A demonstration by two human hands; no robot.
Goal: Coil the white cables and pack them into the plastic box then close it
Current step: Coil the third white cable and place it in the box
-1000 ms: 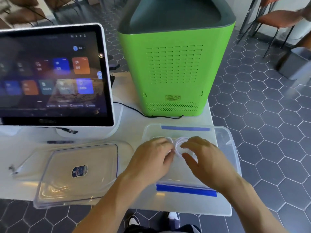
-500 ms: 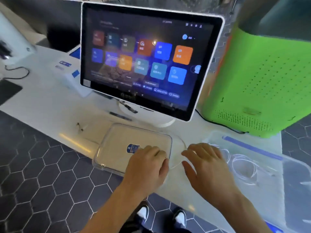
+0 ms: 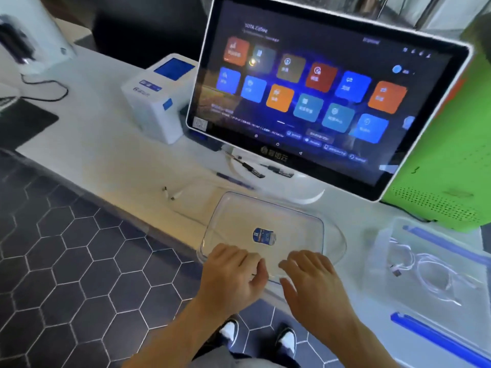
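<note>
White counter (image 3: 111,166) runs across the room over a dark hexagon-tiled floor, with a touchscreen terminal (image 3: 313,94) standing at the back. Both hands sit at the near edge of the clear lid (image 3: 265,224), which lies flat with its long axis running left to right. The left hand (image 3: 233,274) has loosely curled fingers on the rim; the right hand (image 3: 316,280) is spread and relaxed just beside it, gripping nothing. Coiled white cables (image 3: 425,269) already lie in the plastic box (image 3: 393,235) to the right, so the lid probably has to travel rightward; the right hand is nearer the box.
</note>
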